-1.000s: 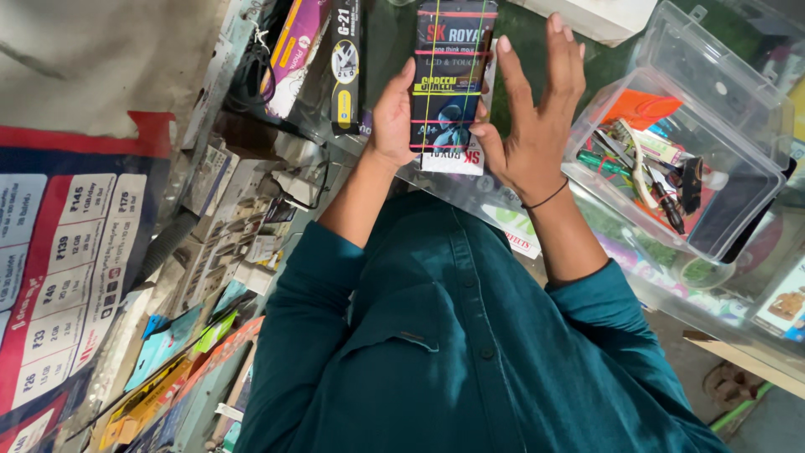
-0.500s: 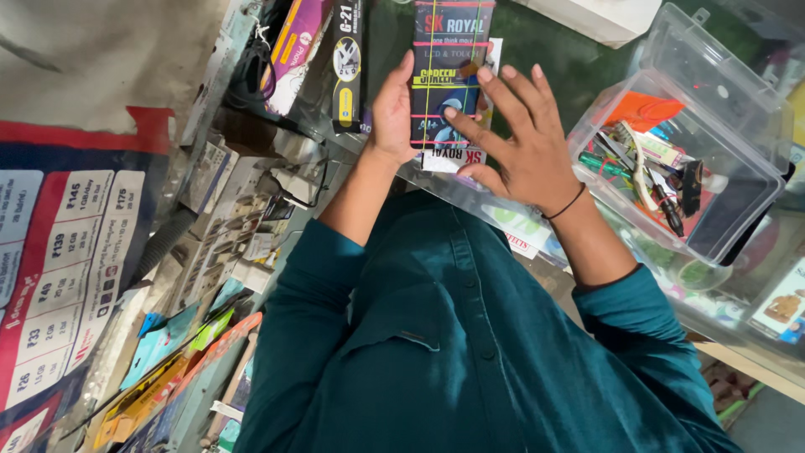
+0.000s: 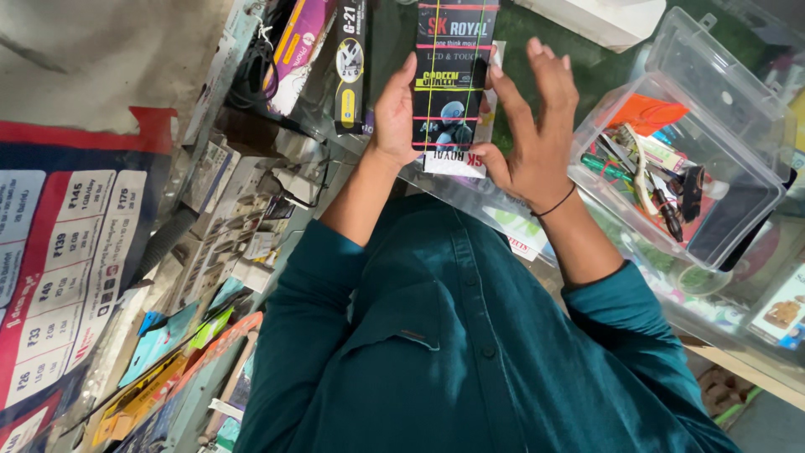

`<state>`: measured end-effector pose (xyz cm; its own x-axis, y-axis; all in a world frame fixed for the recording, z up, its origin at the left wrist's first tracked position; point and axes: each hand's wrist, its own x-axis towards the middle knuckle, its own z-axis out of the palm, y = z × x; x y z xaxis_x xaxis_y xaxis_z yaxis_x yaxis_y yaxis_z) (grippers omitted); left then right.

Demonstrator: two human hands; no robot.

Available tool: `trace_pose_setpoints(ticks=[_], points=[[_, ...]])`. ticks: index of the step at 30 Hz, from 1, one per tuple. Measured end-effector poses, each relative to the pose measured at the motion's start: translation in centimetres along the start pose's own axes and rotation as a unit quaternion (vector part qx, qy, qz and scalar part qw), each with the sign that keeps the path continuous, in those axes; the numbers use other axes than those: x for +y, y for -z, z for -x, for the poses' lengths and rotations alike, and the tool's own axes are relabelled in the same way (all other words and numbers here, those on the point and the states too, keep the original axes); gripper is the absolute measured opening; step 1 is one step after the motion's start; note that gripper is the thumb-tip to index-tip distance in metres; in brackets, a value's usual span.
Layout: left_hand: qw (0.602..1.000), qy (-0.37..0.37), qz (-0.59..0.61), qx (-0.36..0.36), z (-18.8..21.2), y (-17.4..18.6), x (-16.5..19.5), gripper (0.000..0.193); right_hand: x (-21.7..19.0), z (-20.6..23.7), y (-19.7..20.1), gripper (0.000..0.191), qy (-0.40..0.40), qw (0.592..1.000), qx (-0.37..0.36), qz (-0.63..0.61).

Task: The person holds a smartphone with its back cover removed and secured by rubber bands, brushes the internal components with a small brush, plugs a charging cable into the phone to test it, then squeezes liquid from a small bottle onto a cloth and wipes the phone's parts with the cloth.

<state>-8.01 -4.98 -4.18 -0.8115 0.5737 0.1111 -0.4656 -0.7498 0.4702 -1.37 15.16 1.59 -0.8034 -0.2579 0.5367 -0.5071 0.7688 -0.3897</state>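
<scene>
Two hands: left hand grips black packet | right hand spread (touching) | cluttered glass counter

A glass-topped shop counter carries the goods. On its right side stands a clear plastic box with a hinged lid, open, with pens, small tools and an orange card inside. Far along the counter lies a white flat carton, on a green mat. At the left lie a purple packet and a narrow black-and-yellow blister pack, just beside each other. Printed cards show beneath the glass.
</scene>
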Motion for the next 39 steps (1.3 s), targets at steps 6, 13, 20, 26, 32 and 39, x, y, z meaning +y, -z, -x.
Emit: trace_pose_setpoints(ticks=[6,13,20,26,32,39], points=[[1.0,-0.001,0.005,0.004,-0.1,-0.2,0.2,0.065,0.0,0.4,-1.0,0.033,0.1,0.992,0.06,-0.058],[1.0,-0.025,-0.012,-0.013,-0.3,-0.4,0.5,0.066,-0.6,-0.1,-0.8,0.024,0.191,0.98,0.046,-0.038],[0.999,-0.029,-0.019,0.005,-0.3,-0.6,0.6,0.066,-1.6,-0.1,-1.0,0.039,0.206,0.978,-0.014,0.009],[1.0,-0.018,-0.023,0.007,-0.4,-0.6,0.7,0.069,-1.8,0.1,-1.8,0.045,0.178,0.982,-0.045,0.054],[1.0,-0.013,-0.004,-0.006,-0.3,-0.7,0.7,0.069,-2.0,0.1,-1.6,0.046,0.173,0.982,-0.051,0.061],[0.998,-0.031,-0.045,-0.006,-0.3,-0.8,0.8,0.068,-1.1,1.0,-1.1,0.031,0.227,0.973,0.005,0.05]])
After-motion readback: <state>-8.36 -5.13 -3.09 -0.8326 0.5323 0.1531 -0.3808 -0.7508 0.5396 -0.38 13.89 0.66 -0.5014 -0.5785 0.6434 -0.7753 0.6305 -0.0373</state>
